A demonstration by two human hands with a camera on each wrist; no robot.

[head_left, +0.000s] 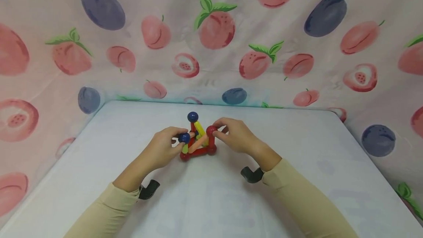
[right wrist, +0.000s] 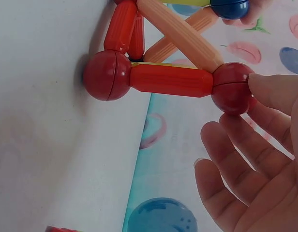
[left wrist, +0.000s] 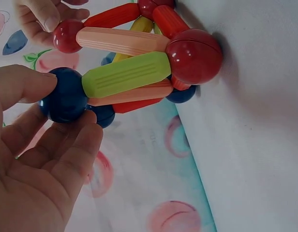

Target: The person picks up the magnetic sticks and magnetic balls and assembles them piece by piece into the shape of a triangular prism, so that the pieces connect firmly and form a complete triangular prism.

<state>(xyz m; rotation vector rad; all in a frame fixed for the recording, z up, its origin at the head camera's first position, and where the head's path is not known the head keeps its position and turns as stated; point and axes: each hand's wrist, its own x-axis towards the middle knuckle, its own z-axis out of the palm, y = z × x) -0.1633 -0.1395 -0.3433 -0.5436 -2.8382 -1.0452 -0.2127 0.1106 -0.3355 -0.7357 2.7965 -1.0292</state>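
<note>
A frame of magnetic building rods and balls stands on the white table (head_left: 205, 197). My left hand (head_left: 158, 148) pinches a blue ball (left wrist: 65, 94) at the upper end of a lime green rod (left wrist: 127, 75). That rod runs down to a red ball (left wrist: 194, 56) on the table. With thumb and fingers, my right hand (head_left: 241, 137) pinches another red ball (right wrist: 232, 88), where a red rod (right wrist: 171, 79) and a peach rod (right wrist: 180, 31) meet. Behind, a blue ball (head_left: 192, 116) tops the frame beside a yellow rod (head_left: 199, 128). Some rear joints are hidden.
A fruit-print cloth (head_left: 185, 28) hangs behind the table and at both sides. A black curved piece (head_left: 149, 189) sits under the left wrist, another black piece (head_left: 252, 175) under the right. A red bit (right wrist: 62, 229) shows at the right wrist view's lower edge.
</note>
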